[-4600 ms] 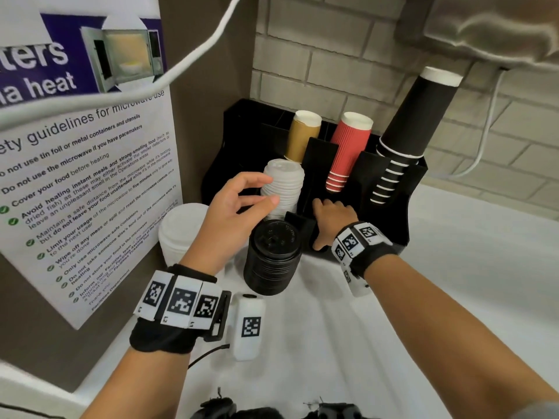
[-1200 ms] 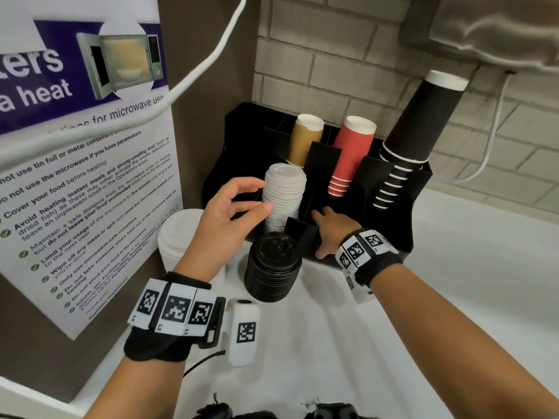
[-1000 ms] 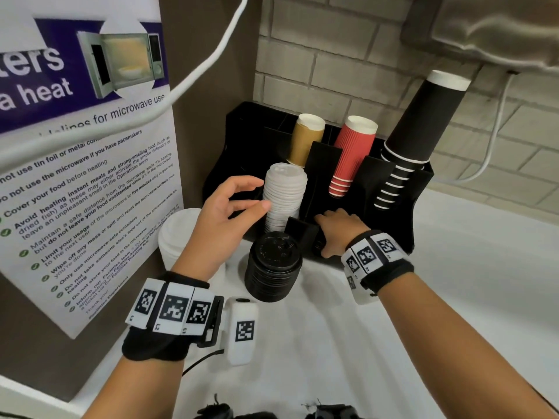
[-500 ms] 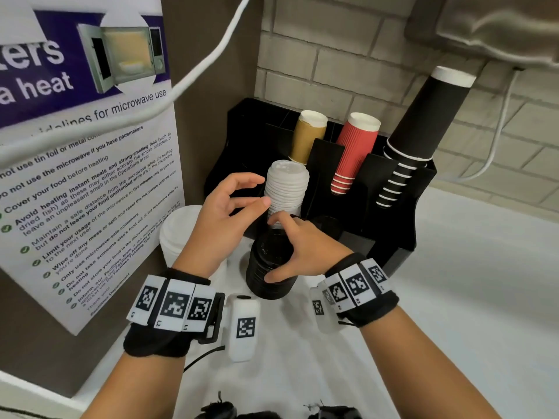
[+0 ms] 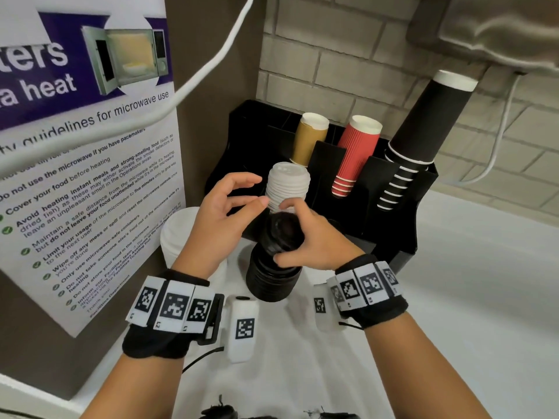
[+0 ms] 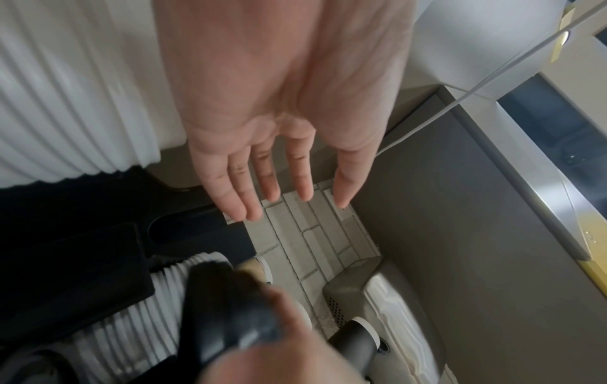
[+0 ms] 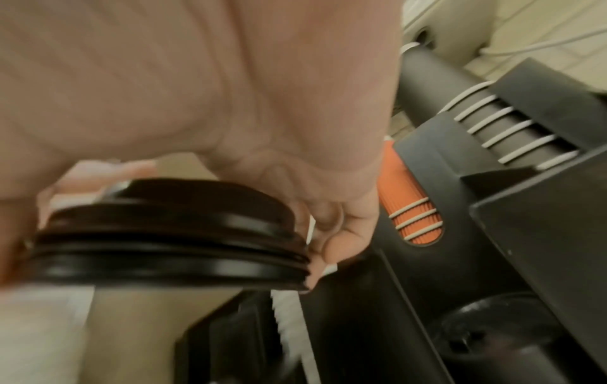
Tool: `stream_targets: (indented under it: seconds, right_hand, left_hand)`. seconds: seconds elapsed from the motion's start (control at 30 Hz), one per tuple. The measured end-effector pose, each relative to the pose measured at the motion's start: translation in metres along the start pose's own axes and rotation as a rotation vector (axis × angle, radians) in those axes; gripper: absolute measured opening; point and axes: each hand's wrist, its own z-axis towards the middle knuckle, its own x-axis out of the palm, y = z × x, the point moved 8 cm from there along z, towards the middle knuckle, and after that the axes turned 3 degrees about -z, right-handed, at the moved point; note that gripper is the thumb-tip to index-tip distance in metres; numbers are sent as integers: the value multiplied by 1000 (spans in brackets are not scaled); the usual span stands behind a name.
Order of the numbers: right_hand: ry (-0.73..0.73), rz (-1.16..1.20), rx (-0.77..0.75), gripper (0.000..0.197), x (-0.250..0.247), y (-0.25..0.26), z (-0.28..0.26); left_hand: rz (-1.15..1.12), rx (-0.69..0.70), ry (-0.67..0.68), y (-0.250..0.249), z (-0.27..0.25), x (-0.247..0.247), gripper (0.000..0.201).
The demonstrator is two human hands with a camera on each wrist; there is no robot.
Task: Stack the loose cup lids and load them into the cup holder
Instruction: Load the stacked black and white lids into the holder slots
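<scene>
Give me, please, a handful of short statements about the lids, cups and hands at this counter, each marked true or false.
1. The right hand grips a few black lids lifted off the black lid stack. True.
2. The left hand holds a white lid. False: it holds nothing, its fingers spread beside the white lid stack in the cup holder.
3. The red cups sit between the brown cups and the tall black cups. True.
4. The black lid stack stands inside the cup holder. False: it stands on the counter in front of it.
5. Every cup stack is upside down. True.
</scene>
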Motion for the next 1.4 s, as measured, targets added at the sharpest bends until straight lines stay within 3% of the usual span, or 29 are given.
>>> stream_targets:
  seconds: [0.13, 0.2, 0.27, 0.43, 0.7, 0.97, 1.07, 1.2, 1.27, 1.4]
  right_hand:
    - [-168, 285, -61, 73, -34, 9, -8]
    - [-195, 409, -98, 71, -42, 17, -13]
    - [-179, 503, -143, 71, -44, 27, -17]
    - [-117, 528, -171, 68, -45, 31, -22]
    - [-73, 517, -178, 68, -51, 32, -28]
    - [-171, 493, -219, 64, -56, 40, -29]
    - [-302, 467, -231, 62, -69, 36, -28]
    - [-613, 306, -39, 64, -108, -8, -32]
    - [-585, 129, 75, 66, -110, -31, -29]
    - [-372, -264, 264, 74, -94, -61, -13]
  left_hand:
    - [-11, -44, 127, 3, -3, 15, 62]
    - [-15, -67, 220, 7, -7, 28, 85]
    - [-47, -74, 257, 6, -10, 36, 93]
    - [-101, -37, 251, 1, -10, 40, 87]
    - [-121, -63, 283, 5, -10, 39, 93]
    - [-127, 8, 260, 1, -7, 43, 88]
    - [-140, -21, 228, 4, -4, 39, 87]
    - [-87, -4, 90, 2, 1, 19, 58]
    - [-83, -2, 43, 3, 3, 11, 51]
    - [-100, 13, 15, 1, 4, 8, 43]
